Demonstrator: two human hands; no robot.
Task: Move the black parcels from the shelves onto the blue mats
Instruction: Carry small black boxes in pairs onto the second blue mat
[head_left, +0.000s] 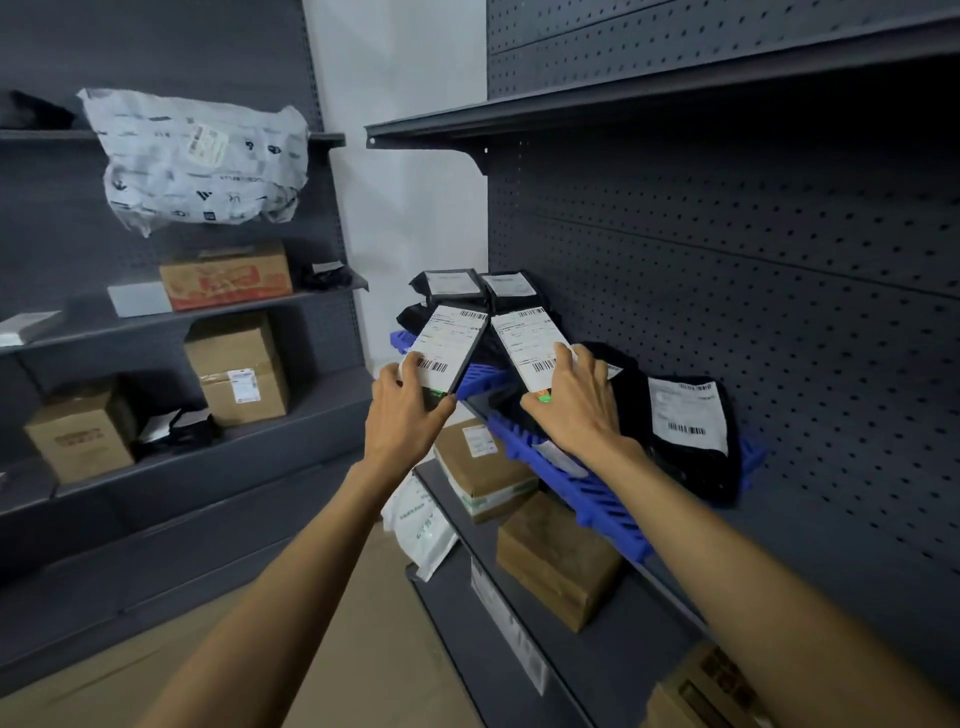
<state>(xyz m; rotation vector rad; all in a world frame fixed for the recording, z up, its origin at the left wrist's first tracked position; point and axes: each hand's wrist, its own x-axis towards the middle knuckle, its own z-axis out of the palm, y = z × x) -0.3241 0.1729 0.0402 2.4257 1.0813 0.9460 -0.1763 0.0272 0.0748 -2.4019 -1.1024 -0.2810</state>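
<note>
Two flat black parcels with white shipping labels lean side by side over the blue mats on the right-hand shelf. My left hand (408, 410) grips the near end of the left parcel (451, 343). My right hand (574, 402) holds the near end of the right parcel (524, 343), fingers spread over its label. A blue mat (597, 493) lies along the shelf's front edge, and another blue mat (480, 376) shows between the two parcels. More black parcels (691, 431) lie on the mats to the right, and black parcels (480, 288) are stacked behind.
Brown cardboard boxes (556, 556) and a white bag (423, 525) sit on the shelf below the mats. On the left shelving unit are a large white printed bag (200, 158), several cardboard boxes (236, 369) and small black parcels (184, 428). Pegboard backs the right shelves.
</note>
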